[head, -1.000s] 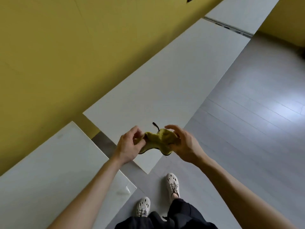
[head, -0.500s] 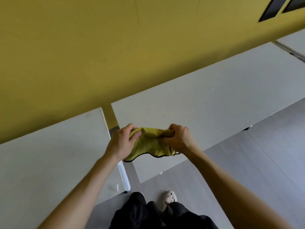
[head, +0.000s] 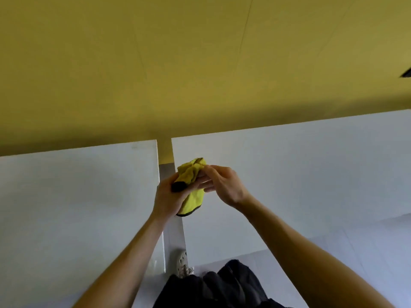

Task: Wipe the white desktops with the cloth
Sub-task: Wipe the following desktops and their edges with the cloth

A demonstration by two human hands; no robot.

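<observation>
A yellow cloth (head: 193,190) with a dark edge is bunched up in the air over the gap between two white desktops. My left hand (head: 170,197) grips its lower part, and a dark bit of the cloth shows by the thumb. My right hand (head: 222,185) pinches the upper folds with its fingertips. The left desktop (head: 73,207) and the right desktop (head: 300,174) lie below the hands, neither touched by the cloth.
A yellow partition wall (head: 200,63) rises straight behind both desks. A narrow gap (head: 165,172) separates the desktops, with grey floor (head: 367,252) at the right. My dark trousers and a white shoe (head: 183,263) show at the bottom.
The view has turned to face the wall squarely. The cloth went from stretched between both hands to bunched up, with my left hand now under it and my right at its top.
</observation>
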